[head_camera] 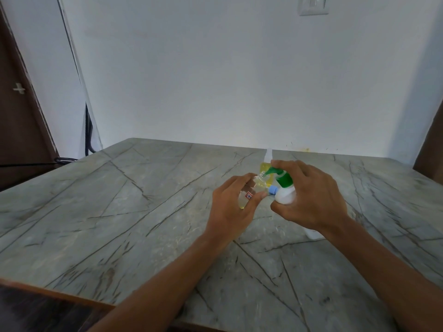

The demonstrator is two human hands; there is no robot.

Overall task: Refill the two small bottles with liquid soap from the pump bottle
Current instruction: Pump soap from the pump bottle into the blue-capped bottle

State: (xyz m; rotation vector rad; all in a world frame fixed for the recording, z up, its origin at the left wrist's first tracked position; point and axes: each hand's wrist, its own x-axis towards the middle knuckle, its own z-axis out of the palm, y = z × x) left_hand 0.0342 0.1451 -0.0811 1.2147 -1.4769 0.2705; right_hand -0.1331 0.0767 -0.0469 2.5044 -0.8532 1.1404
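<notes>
Right under the right hand (pixel 311 197), which grips the pump bottle (pixel 284 188), the left hand (pixel 230 202) holds 1 small bottle (pixel 254 188) tilted, mouth meeting the green nozzle (pixel 269 172) so soap lands inside.

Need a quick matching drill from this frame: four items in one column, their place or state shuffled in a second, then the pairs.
Items
1. pump bottle
2. clear bottle
3. yellow bottle
4. blue cap

Place or state
A. standing on the table, behind both hands
B. held tilted in the left hand
C. gripped by the right hand, green nozzle at the other bottle's mouth
D. lying between the two hands

Pairs: 1-C, 2-B, 3-A, 4-D
</notes>
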